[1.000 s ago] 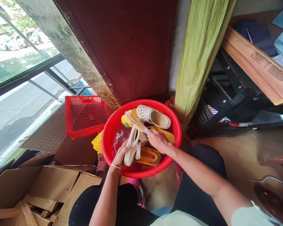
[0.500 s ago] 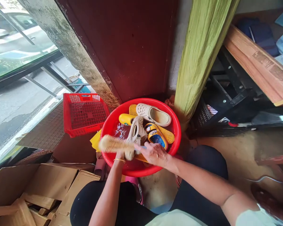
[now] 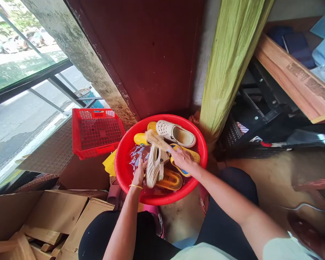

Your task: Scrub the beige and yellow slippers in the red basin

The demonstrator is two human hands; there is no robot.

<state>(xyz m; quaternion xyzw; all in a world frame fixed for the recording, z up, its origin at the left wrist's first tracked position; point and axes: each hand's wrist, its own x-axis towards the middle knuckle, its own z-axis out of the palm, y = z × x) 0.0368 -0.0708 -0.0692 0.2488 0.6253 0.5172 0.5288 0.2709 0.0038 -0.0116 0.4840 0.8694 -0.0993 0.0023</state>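
A red basin (image 3: 120, 169) with water in it holds several clogs and slippers. My left hand (image 3: 138, 173) grips the side of a pale clog (image 3: 152, 169), which is tilted on its edge at the basin's middle. In my right hand (image 3: 182, 159) is a scrub brush (image 3: 157, 140), its tan bristles over the upper end of that clog. Another cream clog (image 3: 176, 133) lies at the back. Around them are a yellow shoe (image 3: 141, 139), a yellow and blue slipper (image 3: 191, 153) partly under my right hand, and an orange-yellow sole (image 3: 172, 180) near the front.
A red plastic crate (image 3: 97, 133) stands left of the basin, by the glass. An open cardboard box (image 3: 51, 209) with wood pieces is at lower left. A green curtain (image 3: 222, 79) hangs behind right, near a wooden shelf (image 3: 295, 68). Pink footwear (image 3: 153, 213) shows below the basin.
The brush has swung from the basin's left front up and away to the clog's far end. My right hand rose slightly, uncovering the orange-yellow sole. The held clog has turned a little.
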